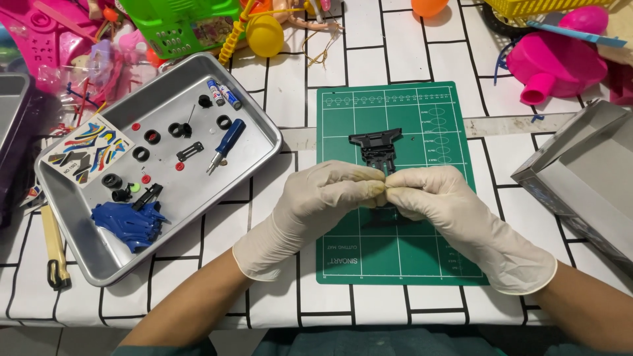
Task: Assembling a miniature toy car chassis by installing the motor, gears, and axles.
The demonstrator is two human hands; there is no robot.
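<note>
Both gloved hands meet over the green cutting mat point(402, 257), fingertips pinched together. The left hand point(316, 204) and right hand point(455, 211) close on a small dark piece point(384, 170) that pokes up between the fingertips; most of it is hidden by the gloves, so its shape is hard to make out. Which fingers actually bear on it cannot be told. Just above the fingertips, a black plastic frame point(376, 144) lies on the mat; whether it joins the pinched piece or lies apart is unclear. A dark shape under the hands on the mat is mostly covered.

To the left sits a metal tray point(191, 198), well apart from the hands. In it: a blue-handled screwdriver point(225, 145), 2 small batteries point(224, 93), several small black tyres point(152, 137), a blue plastic body shell point(128, 223), tiny red bits too small to tell. A sticker sheet point(86, 151) hangs over the tray's left rim. A yellow-handled tool point(53, 247) lies left of the tray, partly cut by it.

At the far edge is toy clutter, cropped by the frame: a green basket point(178, 23), a yellow ball point(265, 36), a pink toy point(557, 62). A grey box point(587, 178) is cut off at the right edge.
</note>
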